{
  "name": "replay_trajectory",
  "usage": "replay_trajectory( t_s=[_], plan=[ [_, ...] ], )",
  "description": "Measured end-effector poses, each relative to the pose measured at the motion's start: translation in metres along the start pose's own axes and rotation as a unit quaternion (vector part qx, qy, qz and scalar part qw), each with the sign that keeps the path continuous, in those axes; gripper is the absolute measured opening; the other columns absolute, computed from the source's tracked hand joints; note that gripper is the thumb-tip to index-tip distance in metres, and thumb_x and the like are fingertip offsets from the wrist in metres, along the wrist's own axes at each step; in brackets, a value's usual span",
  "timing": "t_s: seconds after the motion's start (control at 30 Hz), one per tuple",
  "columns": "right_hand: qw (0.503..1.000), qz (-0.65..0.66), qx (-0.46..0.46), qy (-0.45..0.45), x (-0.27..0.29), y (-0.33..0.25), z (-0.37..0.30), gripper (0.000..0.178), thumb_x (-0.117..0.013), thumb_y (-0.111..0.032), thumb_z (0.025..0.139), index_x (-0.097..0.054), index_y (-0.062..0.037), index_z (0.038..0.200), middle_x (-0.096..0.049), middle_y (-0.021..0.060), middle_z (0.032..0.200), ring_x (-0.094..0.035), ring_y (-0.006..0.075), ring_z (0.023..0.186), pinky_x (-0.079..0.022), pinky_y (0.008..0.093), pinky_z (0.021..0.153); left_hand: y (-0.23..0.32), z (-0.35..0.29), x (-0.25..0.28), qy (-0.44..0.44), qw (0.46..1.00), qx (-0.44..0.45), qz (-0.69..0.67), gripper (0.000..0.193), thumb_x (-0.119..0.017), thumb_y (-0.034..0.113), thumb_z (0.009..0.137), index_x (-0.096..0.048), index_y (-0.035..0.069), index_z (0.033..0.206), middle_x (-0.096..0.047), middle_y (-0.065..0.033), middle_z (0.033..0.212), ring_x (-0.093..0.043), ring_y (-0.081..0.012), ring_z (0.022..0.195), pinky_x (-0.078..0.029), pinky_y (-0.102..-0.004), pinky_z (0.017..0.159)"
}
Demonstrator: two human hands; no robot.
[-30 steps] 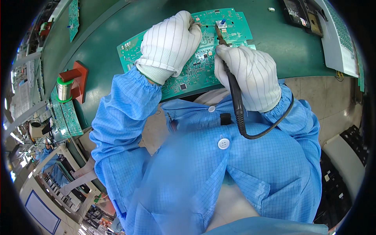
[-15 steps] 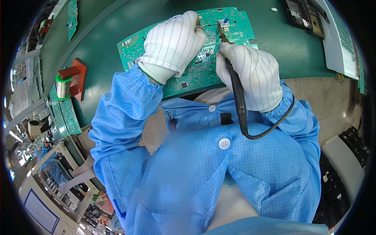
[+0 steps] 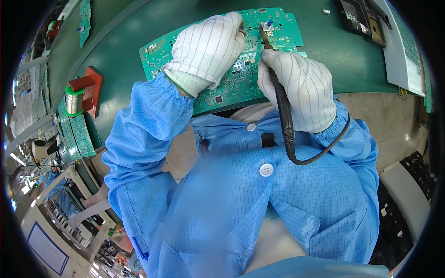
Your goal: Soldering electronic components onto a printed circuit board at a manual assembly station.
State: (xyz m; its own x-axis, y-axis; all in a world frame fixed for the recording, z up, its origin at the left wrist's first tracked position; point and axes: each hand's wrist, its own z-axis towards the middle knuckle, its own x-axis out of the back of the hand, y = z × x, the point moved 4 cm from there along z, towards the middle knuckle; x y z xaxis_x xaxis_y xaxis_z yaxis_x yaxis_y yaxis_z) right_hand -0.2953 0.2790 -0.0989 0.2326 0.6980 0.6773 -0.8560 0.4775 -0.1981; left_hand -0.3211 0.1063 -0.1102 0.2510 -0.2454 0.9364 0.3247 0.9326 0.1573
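A green circuit board (image 3: 250, 88) lies on the bench in front of me. My right hand (image 3: 301, 88), in a white striped glove, grips a soldering iron (image 3: 283, 111) like a pen. The iron's tip touches or nearly touches the board beside a small component with a blue shaft (image 3: 269, 23). My left hand (image 3: 206, 48), gloved alike, is closed over the board's upper middle. Between its fingertips and the iron's tip runs a thin strand of solder wire (image 3: 251, 29). Its fingers partly hide what they pinch.
At the left, a solder spool (image 3: 74, 103) sits on a red-brown stand (image 3: 95, 90). More circuit boards (image 3: 79, 134) are beside it. A black tray (image 3: 354, 18) and a white panel-like piece (image 3: 402, 51) stand at the far right. The iron's cable (image 3: 331, 143) loops by my right sleeve.
Both hands and the iron stay at nearly the same spot on the board. The whole view has shifted very slightly.
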Motion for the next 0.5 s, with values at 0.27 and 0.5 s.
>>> replay_trajectory(
  t_s=[0.27,0.5],
  plan=[
    [0.996,0.018,-0.045,-0.08,0.007,-0.002,0.001,0.027,-0.08,-0.005,0.075,-0.066,-0.0051,0.099,-0.067,0.0081,0.079,-0.067,0.0234,0.066,-0.053,0.0323,0.058,0.001,0.006,0.003,-0.003,1.0,-0.024,-0.003,0.016,-0.057,0.021,0.089,-0.061,0.006,0.091,-0.066,-0.0158,0.077,-0.068,-0.0339,0.074,-0.056,-0.0418,0.064],
    [0.995,-0.046,0.003,-0.085,0.005,-0.006,0.001,0.028,-0.078,-0.012,0.078,-0.065,-0.0076,0.102,-0.06,0.0052,0.074,-0.062,0.0202,0.063,-0.05,0.031,0.055,0.007,0.022,0.014,0.05,0.997,-0.051,0.039,0.015,-0.063,0.02,0.087,-0.059,0.007,0.08,-0.061,-0.0112,0.074,-0.063,-0.0297,0.071,-0.052,-0.041,0.062]
  ],
)
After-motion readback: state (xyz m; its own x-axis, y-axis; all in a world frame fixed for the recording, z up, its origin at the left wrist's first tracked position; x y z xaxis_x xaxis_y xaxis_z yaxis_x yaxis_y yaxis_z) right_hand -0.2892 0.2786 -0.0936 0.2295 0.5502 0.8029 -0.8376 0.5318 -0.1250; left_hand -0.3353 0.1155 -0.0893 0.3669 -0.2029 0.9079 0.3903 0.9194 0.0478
